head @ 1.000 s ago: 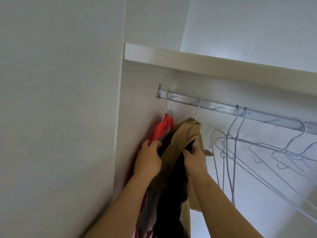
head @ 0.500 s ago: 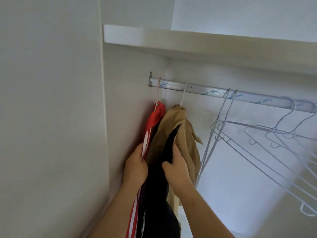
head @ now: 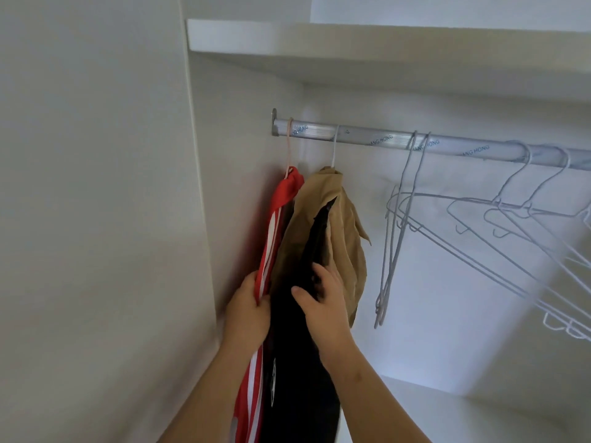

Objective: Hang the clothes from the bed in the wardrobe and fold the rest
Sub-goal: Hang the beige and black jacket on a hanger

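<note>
1. Left hand point(head: 248, 310) is gripping the red garment point(head: 281, 212), fingers curled round its white-striped edge, well below the hanger hook
2. Right hand point(head: 326, 305) is resting on the dark garment point(head: 297, 362), thumb out to the left, fingers bent into the fabric at the edge of the tan garment point(head: 339, 225); cannot tell if it is really pinching the cloth or just pressing
3. Red garment is hanging from the rail point(head: 367, 140) on a pale hanger, at the far left end, just beside the wardrobe side wall point(head: 243, 187)
4. Tan garment is hanging on a white hanger, next along the rail, touching the red one
5. Dark garment is lying inside the open front of the tan one and running down past both hands, out of view at the bottom edge
6. Empty wire hangers point(head: 396, 225) are hanging further right on the rail, apart from the clothes; two hanging almost straight down, more of them tilted and bunched toward the right edge, slightly blurred
7. Shelf point(head: 351, 43) is sitting above the rail, spanning the wardrobe
8. Both forearms are reaching up from the bottom of the view, bare
9. Bed is not showing in this view
</note>
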Demonstrator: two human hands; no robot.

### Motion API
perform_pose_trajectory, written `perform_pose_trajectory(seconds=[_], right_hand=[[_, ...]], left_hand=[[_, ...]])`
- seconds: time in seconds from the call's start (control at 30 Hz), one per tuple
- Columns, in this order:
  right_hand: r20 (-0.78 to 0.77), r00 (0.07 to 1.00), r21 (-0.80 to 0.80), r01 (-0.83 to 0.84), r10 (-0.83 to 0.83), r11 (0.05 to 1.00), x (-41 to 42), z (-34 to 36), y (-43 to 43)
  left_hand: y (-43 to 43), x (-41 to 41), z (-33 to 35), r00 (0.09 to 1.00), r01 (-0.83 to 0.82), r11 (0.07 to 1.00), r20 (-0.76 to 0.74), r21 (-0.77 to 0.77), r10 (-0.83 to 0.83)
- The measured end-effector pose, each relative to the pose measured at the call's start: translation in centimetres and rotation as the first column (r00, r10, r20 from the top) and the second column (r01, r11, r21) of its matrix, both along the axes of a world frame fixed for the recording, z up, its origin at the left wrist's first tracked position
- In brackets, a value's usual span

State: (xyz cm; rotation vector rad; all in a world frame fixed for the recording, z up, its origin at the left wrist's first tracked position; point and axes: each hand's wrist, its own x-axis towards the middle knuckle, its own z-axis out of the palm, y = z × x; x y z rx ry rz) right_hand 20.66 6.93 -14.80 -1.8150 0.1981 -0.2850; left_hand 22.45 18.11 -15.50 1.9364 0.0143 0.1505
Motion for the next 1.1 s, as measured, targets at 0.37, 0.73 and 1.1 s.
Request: perform_pose_trajectory(seconds=[0.37, 0.73, 1.1], right_hand=[[-0.284, 0.959, 0.341, 0.117, -0.016, 0.933, -15.4, -6.9, -0.6], [-0.543, 0.83, 0.457, 0.42, -0.128, 0.784, -35.7, -11.6, -1.8], [-0.557, 0.703, 0.435, 0.701, -0.443, 0.565, -48.4, -12.9, 0.8]], left_hand=[[0.4, -14.0, -5.4, 0.979, 0.006, 0.999, -0.204, 0.043, 0.003], [-1.5, -31.5, -9.9, 0.759, 0.171, 0.965, -0.598, -0.197, -0.257], [-0.9, -39.4, -10.6, 0.545, 0.523, 0.815, -0.637, -0.252, -0.546]])
